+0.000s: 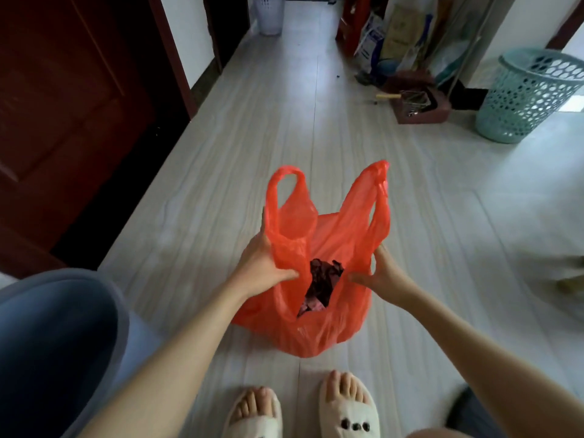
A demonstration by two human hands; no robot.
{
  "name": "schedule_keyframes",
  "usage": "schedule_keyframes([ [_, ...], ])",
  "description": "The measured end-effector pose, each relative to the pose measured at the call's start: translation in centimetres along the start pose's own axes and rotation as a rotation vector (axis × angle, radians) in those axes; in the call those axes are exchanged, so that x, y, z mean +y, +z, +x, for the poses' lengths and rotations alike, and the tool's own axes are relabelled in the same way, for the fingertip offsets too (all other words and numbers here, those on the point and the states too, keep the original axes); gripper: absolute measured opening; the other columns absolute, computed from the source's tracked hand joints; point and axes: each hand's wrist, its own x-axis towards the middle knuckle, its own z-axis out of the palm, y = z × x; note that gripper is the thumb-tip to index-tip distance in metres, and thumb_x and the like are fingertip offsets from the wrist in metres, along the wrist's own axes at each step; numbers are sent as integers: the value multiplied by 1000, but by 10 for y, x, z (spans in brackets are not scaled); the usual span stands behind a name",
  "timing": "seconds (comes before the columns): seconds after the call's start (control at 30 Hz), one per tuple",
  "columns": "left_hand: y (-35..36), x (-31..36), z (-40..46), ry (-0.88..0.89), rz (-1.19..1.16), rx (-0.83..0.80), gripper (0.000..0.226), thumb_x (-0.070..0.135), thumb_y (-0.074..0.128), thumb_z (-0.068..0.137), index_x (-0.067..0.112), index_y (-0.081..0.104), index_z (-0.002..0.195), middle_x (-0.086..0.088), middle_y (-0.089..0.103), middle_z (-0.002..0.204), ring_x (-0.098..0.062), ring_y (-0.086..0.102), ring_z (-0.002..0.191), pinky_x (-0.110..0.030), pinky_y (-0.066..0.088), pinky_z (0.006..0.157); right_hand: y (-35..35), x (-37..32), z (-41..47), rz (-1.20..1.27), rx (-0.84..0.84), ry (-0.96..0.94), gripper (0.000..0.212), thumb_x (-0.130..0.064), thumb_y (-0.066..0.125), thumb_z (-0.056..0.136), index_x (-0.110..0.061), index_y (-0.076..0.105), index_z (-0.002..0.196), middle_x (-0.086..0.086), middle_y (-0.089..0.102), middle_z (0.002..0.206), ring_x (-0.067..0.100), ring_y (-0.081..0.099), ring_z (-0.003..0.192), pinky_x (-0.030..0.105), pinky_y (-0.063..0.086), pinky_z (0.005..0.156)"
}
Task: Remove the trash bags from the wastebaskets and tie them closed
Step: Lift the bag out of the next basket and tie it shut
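Observation:
An orange plastic trash bag (316, 324) rests on the pale floor in front of my feet. Its mouth gapes, showing dark crumpled trash (322, 284) inside. Both handle loops stand upright. My left hand (262, 263) pinches the bag's left edge below the left loop. My right hand (384, 276) grips the right edge below the right loop. A teal perforated wastebasket (524, 96) stands at the far right with no bag visible in it. A white perforated wastebasket (270, 14) stands far down the hallway.
A blue-grey round bin (53, 343) sits close at my lower left. A dark red door (69, 105) lines the left side. A dustpan, sacks and poles (410, 74) clutter the right wall. My slippered feet (300, 412) are just behind the bag.

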Motion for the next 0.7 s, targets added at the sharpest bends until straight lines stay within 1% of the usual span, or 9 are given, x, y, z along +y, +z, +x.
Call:
schedule_keyframes([
  [0.07, 5, 3, 20, 32, 21, 66, 55, 28, 72, 74, 12, 52, 123, -7, 54, 113, -21, 50, 113, -34, 42, 101, 6, 1, 21, 60, 72, -1, 27, -19, 62, 79, -14, 55, 105, 12, 53, 120, 28, 54, 111, 51, 42, 99],
  [0.13, 11, 4, 35, 98, 41, 99, 29, 19, 60, 87, 6, 62, 113, -11, 51, 114, -20, 47, 112, -25, 37, 100, 11, 0, 37, 139, 137, 35, 8, -12, 57, 87, -13, 56, 95, 24, 62, 106, 38, 61, 97, 56, 47, 88],
  [0.23, 20, 6, 59, -118, -373, 187, 26, 12, 45, 95, 1, 59, 113, -13, 60, 114, -16, 54, 105, -19, 38, 90, 15, 5, 62, 426, 244, 165, 18, -16, 47, 94, -4, 59, 97, 23, 70, 93, 23, 67, 78, 48, 55, 79],
  [0.33, 22, -1, 83, -471, -972, 355, 30, 11, 30, 95, 3, 55, 80, -12, 64, 62, -23, 69, 62, -28, 55, 61, 23, 20, 87, 598, 463, 298, 18, -17, 38, 97, -13, 55, 98, -8, 60, 71, 4, 55, 63, 28, 47, 65],
  [0.43, 21, -20, 90, -667, -1152, 466, 35, 13, 26, 92, 14, 33, 59, 2, 30, 33, -10, 36, 24, -16, 45, 38, 31, 45, 102, 536, 633, 397, 18, -24, 34, 97, -14, 46, 88, -8, 40, 69, 8, 40, 69, 27, 35, 63],
  [0.5, 22, -34, 88, -720, -1254, 412, 33, 22, 30, 92, 19, 30, 59, 4, 28, 34, -9, 30, 29, -18, 43, 43, 37, 61, 105, 522, 638, 481, 25, -31, 35, 97, -11, 46, 88, -3, 42, 71, 12, 42, 73, 27, 37, 61],
  [0.57, 22, -47, 82, -675, -1392, 305, 19, 17, 38, 79, 18, 32, 60, 2, 36, 44, -13, 38, 46, -27, 43, 58, 42, 73, 105, 674, 579, 524, 34, -39, 40, 95, -9, 54, 101, 3, 58, 83, 15, 55, 82, 32, 49, 73],
  [0.6, 21, -52, 79, -615, -1454, 252, 9, 13, 42, 67, 17, 34, 62, -1, 41, 54, -15, 42, 55, -27, 43, 63, 42, 74, 103, 815, 508, 511, 36, -41, 43, 93, -10, 58, 104, 2, 66, 85, 14, 62, 81, 31, 54, 76],
  [0.7, 25, -69, 69, -476, -1400, 167, 25, 0, 43, 53, 15, 46, 73, -4, 54, 75, -16, 59, 81, -31, 49, 69, 32, 70, 90, 1070, 105, 394, 35, -40, 59, 82, -9, 63, 96, -1, 74, 72, 10, 70, 68, 25, 59, 63],
])
